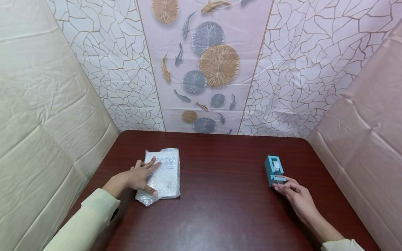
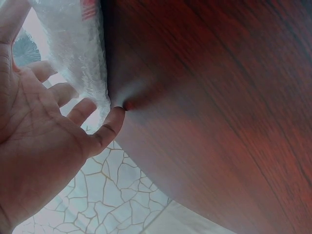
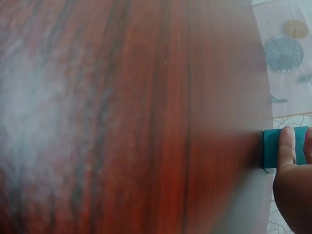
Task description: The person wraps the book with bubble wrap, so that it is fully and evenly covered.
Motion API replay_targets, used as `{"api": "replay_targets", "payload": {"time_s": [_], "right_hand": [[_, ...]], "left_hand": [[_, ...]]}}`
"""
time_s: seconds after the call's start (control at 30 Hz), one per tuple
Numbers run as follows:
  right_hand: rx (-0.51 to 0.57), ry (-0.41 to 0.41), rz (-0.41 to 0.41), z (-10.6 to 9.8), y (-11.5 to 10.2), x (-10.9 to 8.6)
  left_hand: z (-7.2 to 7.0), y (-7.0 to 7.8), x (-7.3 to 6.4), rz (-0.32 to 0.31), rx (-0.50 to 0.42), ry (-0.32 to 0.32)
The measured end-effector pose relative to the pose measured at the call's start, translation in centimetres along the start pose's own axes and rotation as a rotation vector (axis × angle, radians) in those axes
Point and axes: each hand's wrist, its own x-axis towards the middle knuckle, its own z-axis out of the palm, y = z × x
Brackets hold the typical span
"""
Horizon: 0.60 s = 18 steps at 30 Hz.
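Observation:
A flat package in bubble wrap [image 1: 168, 181] lies on the left part of the table. My left hand [image 1: 141, 177] rests on its left side with fingers spread; the left wrist view shows the little finger along the edge of the bubble wrap [image 2: 80, 53]. On the right, a teal tape dispenser [image 1: 269, 169] carries a roll of clear tape [image 1: 276, 166]. My right hand [image 1: 298, 198] grips the near end of the dispenser, fingers and thumb around its cutter end. In the right wrist view, a finger lies against the teal side [image 3: 271, 148].
The dark reddish-brown table [image 1: 220, 209] has rounded back corners. Behind it hangs a patterned curtain [image 1: 207, 104] with fish and discs. Pale cloth walls close in on the left [image 1: 47, 122] and the right [image 1: 364, 139].

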Motion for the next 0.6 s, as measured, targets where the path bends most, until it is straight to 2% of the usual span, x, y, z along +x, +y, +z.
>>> {"api": "replay_targets", "payload": {"time_s": [0.4, 0.6], "right_hand": [[0.075, -0.088, -0.053, -0.7, 0.64, -0.23], [0.089, -0.114, -0.055, -0.86, 0.68, -0.26]], "left_hand": [[-0.22, 0.2, -0.02, -0.009, 0.004, -0.003], [-0.05, -0.14, 0.01, 0.011, -0.007, 0.001]]}}
